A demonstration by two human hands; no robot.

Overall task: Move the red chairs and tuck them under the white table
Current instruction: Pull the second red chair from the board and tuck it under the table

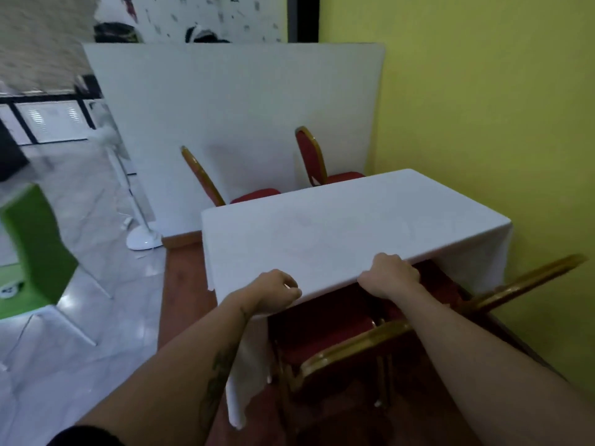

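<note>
Green chair (35,239), perhaps fan stand (141,235)

Plain white tabletop (338,226), red chairs (325,329) with gold frames, yellow wall (483,91), green chair (38,246), grey marbled floor (80,349)

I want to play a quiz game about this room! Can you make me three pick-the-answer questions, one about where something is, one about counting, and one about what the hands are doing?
1. Where is the white fan?
A. On the table
B. On the floor, left of the table
C. Against the yellow wall

2. How many red chairs show?
A. One
B. Two
C. Four

3. What are both hands doing?
A. Gripping the tablecloth's near edge
B. Hanging free
C. Holding the fan

Answers: 1 B, its base sits on the pale floor. 2 C, two beyond the white table, two near. 3 A, left hand and right hand are closed on the tablecloth edge.
</note>
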